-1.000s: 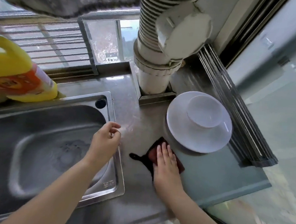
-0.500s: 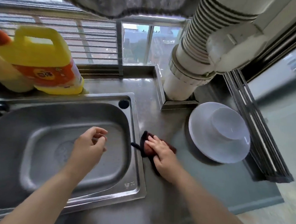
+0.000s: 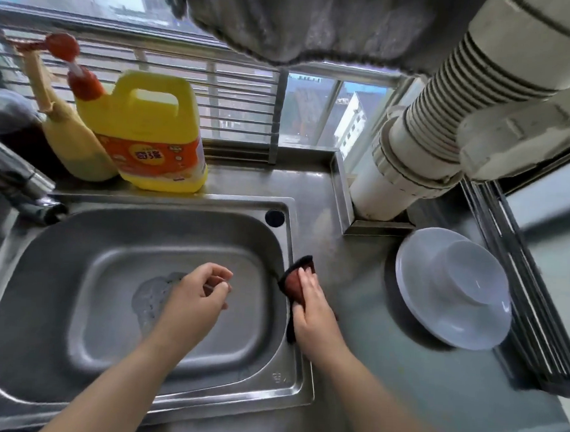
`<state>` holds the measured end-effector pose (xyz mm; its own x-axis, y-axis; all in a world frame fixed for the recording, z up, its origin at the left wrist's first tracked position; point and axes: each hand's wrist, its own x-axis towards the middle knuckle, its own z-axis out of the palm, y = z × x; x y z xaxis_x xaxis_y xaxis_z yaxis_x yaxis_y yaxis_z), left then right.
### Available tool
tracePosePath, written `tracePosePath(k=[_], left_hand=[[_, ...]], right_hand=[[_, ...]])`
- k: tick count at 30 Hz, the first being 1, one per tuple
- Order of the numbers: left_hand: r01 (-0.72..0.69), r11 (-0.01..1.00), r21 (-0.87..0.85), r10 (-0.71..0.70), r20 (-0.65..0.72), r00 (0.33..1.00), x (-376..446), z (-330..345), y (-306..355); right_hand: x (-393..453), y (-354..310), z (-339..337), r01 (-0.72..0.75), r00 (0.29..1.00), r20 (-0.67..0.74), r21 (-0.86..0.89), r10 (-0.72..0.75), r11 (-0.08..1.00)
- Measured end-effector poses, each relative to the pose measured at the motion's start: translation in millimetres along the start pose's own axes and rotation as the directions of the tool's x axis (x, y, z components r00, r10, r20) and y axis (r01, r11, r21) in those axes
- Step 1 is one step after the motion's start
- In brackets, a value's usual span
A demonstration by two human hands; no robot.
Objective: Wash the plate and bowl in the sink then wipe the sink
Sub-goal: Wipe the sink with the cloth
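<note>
Beside steel sink (image 3: pixel 293 375), plate (image 3: pixel 437 316) on counter (image 3: pixel 410 387).

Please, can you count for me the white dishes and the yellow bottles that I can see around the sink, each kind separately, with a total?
White dishes: 2, a plate with a bowl upside down on it.
Yellow bottles: 2, a big jug and a pump bottle.
Total: 4

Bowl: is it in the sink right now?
No, the bowl sits upside down on the plate on the counter, right of the sink.
</note>
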<state>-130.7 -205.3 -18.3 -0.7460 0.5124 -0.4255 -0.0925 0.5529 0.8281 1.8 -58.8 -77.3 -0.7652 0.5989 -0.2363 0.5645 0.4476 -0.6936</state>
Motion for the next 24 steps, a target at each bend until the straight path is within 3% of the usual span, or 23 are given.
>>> tracePosePath(k=[3,8,12,18,21,24], left_hand=[[0.014,0.999,-0.040,-0.014,-0.007,1.000,6.1,2.5,1.2],[0.048,0.999,-0.015,-0.049,-0.108,0.993,32.2,-10.1,-0.4],[0.048,0.999,0.007,-0.045,-0.223,0.974,53.4,-36.3,7.2],[0.111,0.991,-0.081,-0.131,-0.309,0.942,49.5,-57.5,0.6],[0.125,0.987,-0.104,-0.152,-0.328,0.932,44.5,-61.8,-7.7],[0.139,0.983,-0.118,-0.170,-0.312,0.935,40.1,-65.4,-15.1]], right_hand=[[40.3,-7.2,-1.4,-0.025,0.999,-0.024,-0.038,0.024,0.999],[197.0,-46.7,-14.5,-0.253,0.966,-0.112,-0.207,0.234,0.945],[228.3,-81.0,13.6,-0.244,0.970,-0.096,-0.323,0.225,0.914],[212.6,-134.7,72.3,-0.125,0.990,0.021,-0.329,0.140,0.936],[216.6,-151.3,91.7,0.088,0.990,0.136,-0.321,-0.046,0.943],[219.6,-133.7,77.7,0.314,0.940,0.229,-0.296,-0.253,0.902]])
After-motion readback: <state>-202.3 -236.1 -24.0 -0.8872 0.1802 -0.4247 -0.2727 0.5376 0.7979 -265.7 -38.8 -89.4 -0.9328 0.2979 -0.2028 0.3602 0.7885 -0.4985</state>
